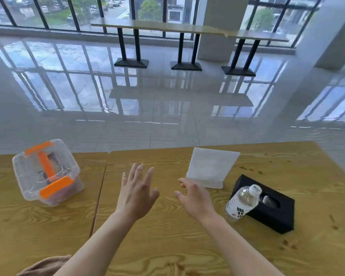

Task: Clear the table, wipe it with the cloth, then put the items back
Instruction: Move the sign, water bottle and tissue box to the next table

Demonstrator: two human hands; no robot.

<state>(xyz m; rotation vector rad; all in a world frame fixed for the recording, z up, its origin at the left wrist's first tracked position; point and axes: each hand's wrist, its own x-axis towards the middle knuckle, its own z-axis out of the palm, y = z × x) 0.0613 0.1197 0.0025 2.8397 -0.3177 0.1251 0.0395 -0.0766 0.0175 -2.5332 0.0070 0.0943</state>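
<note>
Clearing not yet begun: both hands, left hand [136, 193] and right hand [194, 198], spread wide, empty; nearest item, bottle [243, 202], needs grasping next.

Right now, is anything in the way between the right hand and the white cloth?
Nothing visible blocks it. The right hand hovers open just in front of the white cloth, with only bare table between them. The water bottle and black tissue box sit off to the right, out of that path.

bare table [147, 246] lies open before you. plastic box [48, 172] blocks left; bottle [243, 202], tissue box [271, 212] and cloth [211, 168] crowd right.
</note>
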